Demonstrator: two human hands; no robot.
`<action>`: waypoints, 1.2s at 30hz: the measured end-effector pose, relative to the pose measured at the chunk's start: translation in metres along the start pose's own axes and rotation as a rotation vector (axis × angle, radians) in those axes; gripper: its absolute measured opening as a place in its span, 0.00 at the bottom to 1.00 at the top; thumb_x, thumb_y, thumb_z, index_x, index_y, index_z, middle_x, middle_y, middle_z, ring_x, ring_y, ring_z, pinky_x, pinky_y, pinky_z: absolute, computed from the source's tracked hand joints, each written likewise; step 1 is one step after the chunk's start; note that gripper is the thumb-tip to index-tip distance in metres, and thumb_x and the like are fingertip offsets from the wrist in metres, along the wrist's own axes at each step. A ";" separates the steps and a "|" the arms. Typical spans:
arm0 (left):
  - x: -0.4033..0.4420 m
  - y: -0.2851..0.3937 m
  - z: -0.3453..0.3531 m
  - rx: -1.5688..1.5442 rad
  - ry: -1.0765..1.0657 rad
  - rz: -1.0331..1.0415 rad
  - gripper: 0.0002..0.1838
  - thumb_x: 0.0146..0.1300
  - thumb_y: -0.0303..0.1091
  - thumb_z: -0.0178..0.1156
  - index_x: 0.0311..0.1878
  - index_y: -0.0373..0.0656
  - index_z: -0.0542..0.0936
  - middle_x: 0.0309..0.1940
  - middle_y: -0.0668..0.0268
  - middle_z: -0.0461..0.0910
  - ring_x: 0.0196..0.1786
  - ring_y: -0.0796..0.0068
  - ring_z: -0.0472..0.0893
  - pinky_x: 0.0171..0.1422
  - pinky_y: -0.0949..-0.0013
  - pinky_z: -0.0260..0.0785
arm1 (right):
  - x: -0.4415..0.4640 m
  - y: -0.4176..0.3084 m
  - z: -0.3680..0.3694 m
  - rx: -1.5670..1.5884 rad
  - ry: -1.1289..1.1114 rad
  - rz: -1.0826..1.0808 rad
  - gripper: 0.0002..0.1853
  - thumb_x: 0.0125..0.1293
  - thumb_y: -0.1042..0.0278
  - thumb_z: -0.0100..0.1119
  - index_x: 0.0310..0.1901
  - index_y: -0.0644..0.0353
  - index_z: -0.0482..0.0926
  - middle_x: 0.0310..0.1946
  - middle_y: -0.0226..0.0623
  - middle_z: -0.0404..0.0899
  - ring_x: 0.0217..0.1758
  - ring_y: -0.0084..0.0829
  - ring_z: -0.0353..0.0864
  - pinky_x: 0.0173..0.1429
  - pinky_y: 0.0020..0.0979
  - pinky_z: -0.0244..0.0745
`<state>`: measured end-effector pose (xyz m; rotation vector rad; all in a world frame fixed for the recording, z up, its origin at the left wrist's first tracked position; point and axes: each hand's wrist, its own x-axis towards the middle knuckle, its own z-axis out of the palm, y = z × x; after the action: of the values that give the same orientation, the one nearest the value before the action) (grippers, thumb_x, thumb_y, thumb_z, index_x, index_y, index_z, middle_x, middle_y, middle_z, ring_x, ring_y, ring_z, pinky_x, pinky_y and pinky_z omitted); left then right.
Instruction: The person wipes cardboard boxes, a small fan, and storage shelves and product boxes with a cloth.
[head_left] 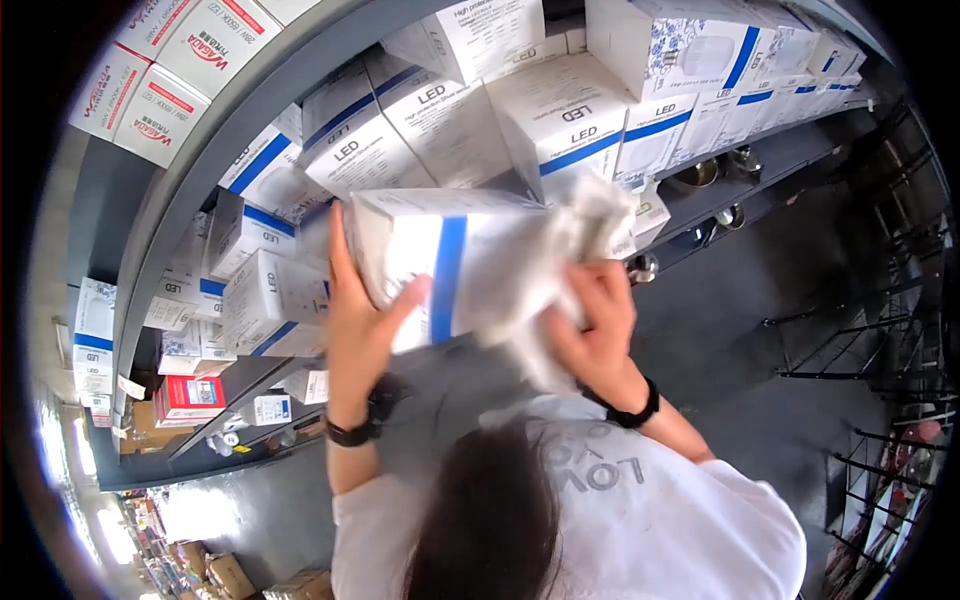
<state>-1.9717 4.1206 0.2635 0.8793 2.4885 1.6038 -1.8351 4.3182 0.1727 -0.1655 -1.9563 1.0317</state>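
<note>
My left grip [365,320] is closed around the left end of a white box [400,245] with a blue band, thumb on the front face and fingers along the side; the box sits tilted before me, in front of the stocked shelf [215,140]; whether it touches the cartons behind it, I cannot tell. My right grip [600,325] is closed on a pale cloth [580,235], which is blurred and lies over the right end of the box, the fingers bunched on its near folds; a black wristband [630,402] circles that wrist, and a dark band [352,432] the other. White LED cartons [435,130] with blue stripes stand in rows beyond the box and to its left; lower on the left is a red box [192,397]; at upper left are WAGADA cartons [215,50]; dark floor [700,345] shows at right.
</note>
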 end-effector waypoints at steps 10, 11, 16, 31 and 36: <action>-0.094 -0.011 -0.016 0.089 0.343 0.044 0.68 0.49 0.53 0.75 0.81 0.44 0.36 0.76 0.49 0.51 0.75 0.54 0.58 0.77 0.56 0.51 | 0.006 0.060 0.006 0.019 -0.150 0.107 0.22 0.50 0.70 0.66 0.51 0.59 0.85 0.37 0.41 0.76 0.39 0.38 0.77 0.42 0.36 0.75; -0.096 -0.005 -0.016 0.096 0.307 0.017 0.68 0.48 0.53 0.75 0.80 0.43 0.36 0.76 0.48 0.51 0.75 0.54 0.59 0.76 0.56 0.52 | 0.012 0.066 -0.001 0.140 -0.050 0.128 0.19 0.56 0.69 0.64 0.51 0.62 0.84 0.38 0.42 0.78 0.41 0.35 0.78 0.44 0.33 0.74; -0.097 -0.010 0.009 0.755 0.018 0.330 0.66 0.42 0.53 0.80 0.78 0.38 0.48 0.71 0.43 0.59 0.73 0.46 0.63 0.76 0.52 0.55 | 0.065 -0.011 -0.008 0.442 -0.323 -0.293 0.22 0.60 0.63 0.64 0.56 0.62 0.81 0.41 0.42 0.79 0.43 0.39 0.79 0.47 0.36 0.75; -0.063 -0.027 0.006 -0.081 0.297 -0.199 0.57 0.52 0.35 0.73 0.80 0.44 0.47 0.72 0.48 0.59 0.72 0.57 0.63 0.73 0.61 0.57 | -0.023 0.089 0.030 0.772 -0.274 0.756 0.19 0.74 0.66 0.54 0.61 0.65 0.75 0.49 0.33 0.82 0.47 0.20 0.80 0.52 0.24 0.75; -0.053 -0.077 -0.008 -0.492 0.276 -0.268 0.52 0.60 0.46 0.65 0.80 0.39 0.47 0.73 0.52 0.59 0.73 0.59 0.63 0.76 0.62 0.51 | -0.024 0.083 0.040 1.448 0.074 0.989 0.22 0.76 0.60 0.49 0.65 0.65 0.68 0.55 0.36 0.76 0.54 0.26 0.79 0.57 0.31 0.76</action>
<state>-1.9630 4.0654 0.1878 0.2662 2.0731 2.2005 -1.8738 4.3361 0.0876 -0.3285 -0.5596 2.7193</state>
